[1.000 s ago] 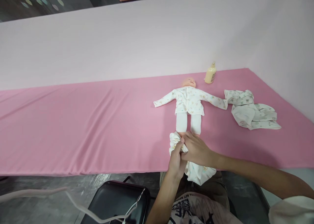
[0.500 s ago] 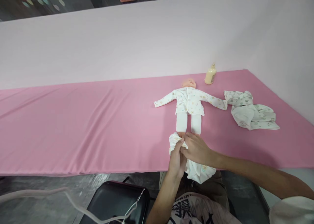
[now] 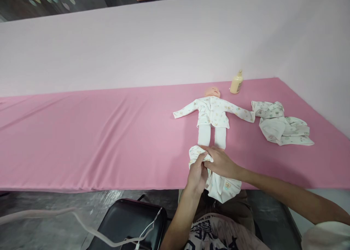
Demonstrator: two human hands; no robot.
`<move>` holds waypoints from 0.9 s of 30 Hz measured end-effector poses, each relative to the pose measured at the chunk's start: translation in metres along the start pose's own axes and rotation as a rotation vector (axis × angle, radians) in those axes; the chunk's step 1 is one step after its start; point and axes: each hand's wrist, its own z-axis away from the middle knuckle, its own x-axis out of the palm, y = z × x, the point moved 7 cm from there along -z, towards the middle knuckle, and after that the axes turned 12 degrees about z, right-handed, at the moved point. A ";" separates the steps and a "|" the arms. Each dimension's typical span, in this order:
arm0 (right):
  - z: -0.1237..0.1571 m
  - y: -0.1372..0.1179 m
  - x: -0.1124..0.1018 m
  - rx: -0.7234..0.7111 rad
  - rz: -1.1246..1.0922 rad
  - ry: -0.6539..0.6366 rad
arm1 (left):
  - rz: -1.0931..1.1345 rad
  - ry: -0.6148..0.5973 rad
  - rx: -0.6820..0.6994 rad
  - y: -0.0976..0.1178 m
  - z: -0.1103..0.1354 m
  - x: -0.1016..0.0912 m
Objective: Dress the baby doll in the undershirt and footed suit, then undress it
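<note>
A baby doll lies on its back, arms spread, in a white printed jacket. Its white legs point towards me. At its feet, white printed baby pants are bunched up, and part of them hangs over the table's front edge. My left hand is closed on the bunched cloth, thumb on top. My right hand grips the same cloth beside it, its fingers reaching to the doll's foot on the left side of the view. That foot is mostly hidden by cloth and fingers.
Pink cloth covers the long table, against a white wall. A pump bottle stands behind the doll. Folded printed baby clothes lie to its right. A black chair and a white cable are in front, lower left.
My right fingers have stretched further left over the doll's foot, and the pants' bunched opening has come up around it a little. The camera view has shifted slightly.
</note>
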 end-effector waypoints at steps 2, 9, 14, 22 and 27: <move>0.003 -0.002 0.001 0.003 0.092 -0.016 | 0.002 0.051 -0.012 -0.002 0.002 -0.003; 0.002 -0.010 -0.004 -0.087 0.022 0.002 | -0.034 0.108 0.060 -0.004 0.009 -0.001; -0.004 -0.006 -0.009 -0.132 -0.020 -0.057 | -0.005 0.107 0.138 -0.008 0.005 -0.001; -0.018 0.012 -0.021 -0.066 -0.002 -0.006 | -0.004 -0.172 0.143 -0.013 0.013 0.018; -0.020 0.016 -0.028 -0.043 -0.053 -0.029 | -0.184 -0.266 0.101 -0.006 0.024 0.008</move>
